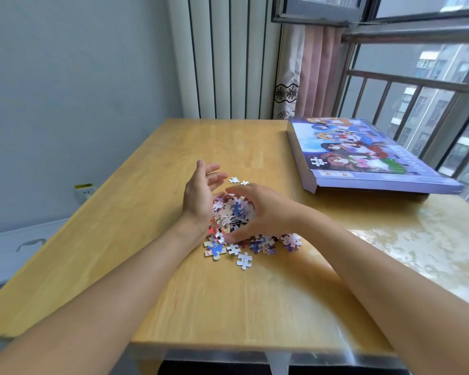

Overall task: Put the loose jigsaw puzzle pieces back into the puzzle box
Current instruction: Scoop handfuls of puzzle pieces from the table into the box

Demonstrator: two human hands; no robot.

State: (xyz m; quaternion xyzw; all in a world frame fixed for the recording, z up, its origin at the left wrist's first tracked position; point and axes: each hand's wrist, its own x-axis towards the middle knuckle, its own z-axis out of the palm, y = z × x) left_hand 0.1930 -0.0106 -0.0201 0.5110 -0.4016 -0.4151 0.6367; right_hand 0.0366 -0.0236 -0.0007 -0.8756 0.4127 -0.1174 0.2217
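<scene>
At table centre, our left hand (201, 196), fingers straight, and right hand (260, 209), curled over the heap, scoop jigsaw pieces (234, 212); nothing boxed yet, closed puzzle box (363, 155) waits at two o'clock.

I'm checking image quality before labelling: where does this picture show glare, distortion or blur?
Head view: daylight from the right-hand window puts a pale, blotchy glare on the right side of the yellow wooden table; wide-angle bending curves the table edges and the window railing; the heap of small colourful jigsaw pieces between the left hand and right hand looks slightly soft.
</scene>
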